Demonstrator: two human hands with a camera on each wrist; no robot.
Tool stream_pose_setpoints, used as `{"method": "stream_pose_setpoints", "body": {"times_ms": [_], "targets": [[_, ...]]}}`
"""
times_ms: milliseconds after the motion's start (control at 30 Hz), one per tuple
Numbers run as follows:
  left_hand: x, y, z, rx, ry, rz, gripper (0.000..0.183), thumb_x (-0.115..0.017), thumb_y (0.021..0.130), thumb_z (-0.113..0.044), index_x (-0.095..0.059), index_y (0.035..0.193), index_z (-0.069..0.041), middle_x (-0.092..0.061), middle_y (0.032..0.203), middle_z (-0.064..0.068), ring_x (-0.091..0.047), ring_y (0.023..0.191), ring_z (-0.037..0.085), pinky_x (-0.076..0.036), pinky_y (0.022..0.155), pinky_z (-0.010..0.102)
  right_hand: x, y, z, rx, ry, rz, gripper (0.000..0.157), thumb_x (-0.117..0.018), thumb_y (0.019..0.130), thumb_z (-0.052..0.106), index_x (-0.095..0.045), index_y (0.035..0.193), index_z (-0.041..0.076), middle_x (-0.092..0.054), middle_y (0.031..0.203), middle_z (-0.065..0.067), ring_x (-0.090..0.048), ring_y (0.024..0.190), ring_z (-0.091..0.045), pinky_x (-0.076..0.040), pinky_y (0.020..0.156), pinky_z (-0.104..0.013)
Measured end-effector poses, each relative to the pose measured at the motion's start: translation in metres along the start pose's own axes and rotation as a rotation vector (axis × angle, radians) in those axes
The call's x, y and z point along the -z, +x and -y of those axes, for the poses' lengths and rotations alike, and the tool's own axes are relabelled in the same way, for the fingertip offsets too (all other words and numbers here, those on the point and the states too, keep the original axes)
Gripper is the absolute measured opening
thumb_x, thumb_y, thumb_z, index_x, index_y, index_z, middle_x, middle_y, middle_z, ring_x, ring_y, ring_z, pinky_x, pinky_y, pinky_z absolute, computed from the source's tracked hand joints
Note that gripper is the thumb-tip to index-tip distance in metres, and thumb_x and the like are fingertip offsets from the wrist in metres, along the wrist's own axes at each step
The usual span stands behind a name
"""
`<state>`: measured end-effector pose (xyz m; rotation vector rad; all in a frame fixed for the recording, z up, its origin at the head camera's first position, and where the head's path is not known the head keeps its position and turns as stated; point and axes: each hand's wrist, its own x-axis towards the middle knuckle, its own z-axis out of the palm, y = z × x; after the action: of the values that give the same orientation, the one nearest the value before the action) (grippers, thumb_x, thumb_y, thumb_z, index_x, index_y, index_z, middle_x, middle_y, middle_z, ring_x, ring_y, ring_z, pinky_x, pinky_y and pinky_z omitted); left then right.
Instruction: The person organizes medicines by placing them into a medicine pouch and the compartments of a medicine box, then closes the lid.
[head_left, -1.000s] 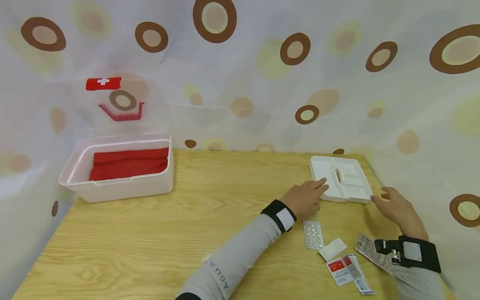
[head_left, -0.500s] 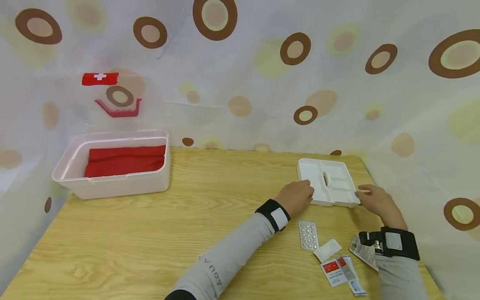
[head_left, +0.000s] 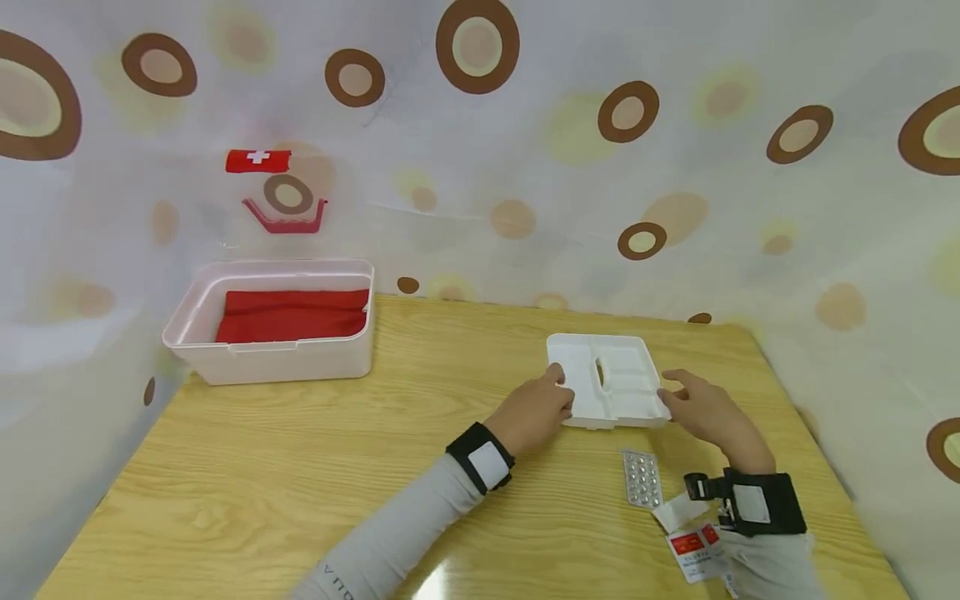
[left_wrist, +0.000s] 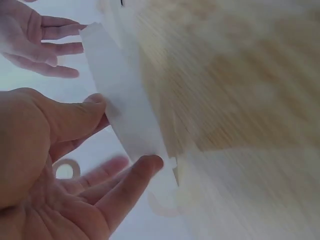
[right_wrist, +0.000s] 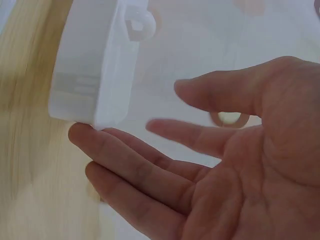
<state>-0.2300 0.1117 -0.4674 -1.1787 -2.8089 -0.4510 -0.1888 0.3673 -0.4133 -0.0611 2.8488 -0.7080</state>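
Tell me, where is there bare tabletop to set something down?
Widest: the left part of the table, between the white bin and the left sleeve. Another patch lies between bin and white tray. It's crowded at near right: blister pack, white slip and red-and-white packet cluster left of the right sleeve.

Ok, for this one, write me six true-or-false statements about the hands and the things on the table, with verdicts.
1. The left hand and right hand both touch the white plastic divided tray. True.
2. The silver rectangular blister pack lies in that tray. False: it lies on the pale wooden table.
3. Red fabric lies inside the pale plastic box. True.
4. In the head view, the box stands right of the tray. False: it stands left.
5. The left hand holds the red-and-white flat packet. False: it lies near the right sleeve.
6. Each wrist wears a black strap. True.
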Motion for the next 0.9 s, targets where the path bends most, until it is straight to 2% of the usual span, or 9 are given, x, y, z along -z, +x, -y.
{"method": "stream_pose_setpoints", "body": {"times_ms": [100, 200, 400, 500, 567, 633, 767, 833, 900], "targets": [[0.005, -0.028, 0.014, 0.059, -0.075, 0.02, 0.014, -0.059, 0.096, -0.019, -0.066, 0.085, -0.014, -0.038, 0.147, 0.026, -0.044, 0.048, 0.005, -0.039, 0.049, 0.016, -0.014, -0.004, 0.023, 0.043, 0.001, 0.033, 0.053, -0.043, 0.102, 0.023, -0.038, 0.14, -0.014, -0.05, 0.126, -0.042, -0.06, 0.1, -0.043, -0.053, 0.077, -0.055], [0.012, -0.056, 0.029, 0.107, -0.156, 0.044, 0.012, -0.062, 0.095, -0.017, -0.065, 0.083, -0.013, -0.023, 0.149, 0.038, -0.044, 0.047, 0.006, -0.039, 0.047, 0.017, -0.031, -0.009, 0.047, 0.086, 0.016, 0.057, 0.051, -0.044, 0.102, 0.022, -0.042, 0.14, -0.012, -0.049, 0.13, -0.039, -0.057, 0.107, -0.045, -0.051, 0.083, -0.058], [0.03, -0.116, 0.056, 0.14, -0.193, 0.018, 0.011, -0.062, 0.093, -0.016, -0.063, 0.082, -0.013, -0.034, 0.144, 0.038, -0.051, 0.059, 0.01, -0.046, 0.057, 0.023, -0.062, -0.018, 0.093, 0.237, 0.058, 0.054, 0.042, -0.045, 0.102, 0.017, -0.05, 0.139, -0.003, -0.051, 0.135, -0.03, -0.05, 0.118, -0.042, -0.046, 0.092, -0.059], [0.036, -0.143, 0.063, 0.151, -0.176, -0.002, 0.011, -0.063, 0.092, -0.015, -0.062, 0.081, -0.013, -0.036, 0.143, 0.038, -0.051, 0.059, 0.01, -0.047, 0.059, 0.025, -0.078, -0.024, 0.11, 0.25, 0.087, 0.074, 0.041, -0.046, 0.102, 0.017, -0.05, 0.14, 0.001, -0.065, 0.105, -0.022, -0.063, 0.085, -0.028, -0.051, 0.079, -0.049], [0.04, -0.158, 0.066, 0.161, -0.17, -0.012, 0.011, -0.064, 0.091, -0.014, -0.061, 0.08, -0.013, -0.036, 0.143, 0.038, -0.051, 0.06, 0.01, -0.048, 0.06, 0.025, -0.089, -0.029, 0.12, 0.249, 0.111, 0.091, 0.041, -0.047, 0.101, 0.017, -0.05, 0.139, 0.001, -0.06, 0.079, -0.01, -0.055, 0.062, -0.016, -0.05, 0.067, -0.038], [0.044, -0.17, 0.068, 0.171, -0.175, -0.018, 0.013, -0.065, 0.091, -0.014, -0.061, 0.078, -0.013, -0.036, 0.144, 0.037, -0.052, 0.061, 0.011, -0.048, 0.06, 0.025, -0.098, -0.034, 0.128, 0.235, 0.145, 0.098, 0.041, -0.049, 0.101, 0.017, -0.051, 0.138, 0.001, -0.048, 0.069, -0.003, -0.04, 0.048, -0.01, -0.043, 0.056, -0.03], [0.049, -0.183, 0.074, 0.225, -0.232, -0.055, 0.016, -0.066, 0.091, -0.02, -0.062, 0.078, -0.012, -0.039, 0.144, 0.032, -0.061, 0.072, 0.018, -0.05, 0.062, 0.028, -0.113, -0.043, 0.139, 0.221, 0.172, 0.043, 0.034, -0.053, 0.098, 0.014, -0.058, 0.13, 0.001, -0.061, 0.094, -0.009, -0.051, 0.065, -0.01, -0.049, 0.061, -0.031], [0.046, -0.184, 0.079, 0.283, -0.27, -0.097, 0.016, -0.066, 0.091, -0.023, -0.064, 0.09, -0.007, -0.051, 0.135, 0.026, -0.062, 0.079, 0.019, -0.051, 0.066, 0.03, -0.117, -0.046, 0.142, 0.203, 0.176, 0.011, 0.033, -0.054, 0.097, 0.012, -0.06, 0.128, 0.002, -0.061, 0.11, -0.013, -0.054, 0.077, -0.013, -0.05, 0.069, -0.035], [0.042, -0.184, 0.087, 0.363, -0.334, -0.138, 0.03, -0.066, 0.091, -0.024, -0.061, 0.111, -0.002, -0.059, 0.123, 0.018, -0.061, 0.088, 0.017, -0.052, 0.072, 0.033, -0.12, -0.048, 0.144, 0.18, 0.177, -0.005, 0.034, -0.055, 0.097, 0.013, -0.06, 0.129, 0.003, -0.06, 0.121, -0.015, -0.054, 0.085, -0.015, -0.05, 0.074, -0.037]]}}
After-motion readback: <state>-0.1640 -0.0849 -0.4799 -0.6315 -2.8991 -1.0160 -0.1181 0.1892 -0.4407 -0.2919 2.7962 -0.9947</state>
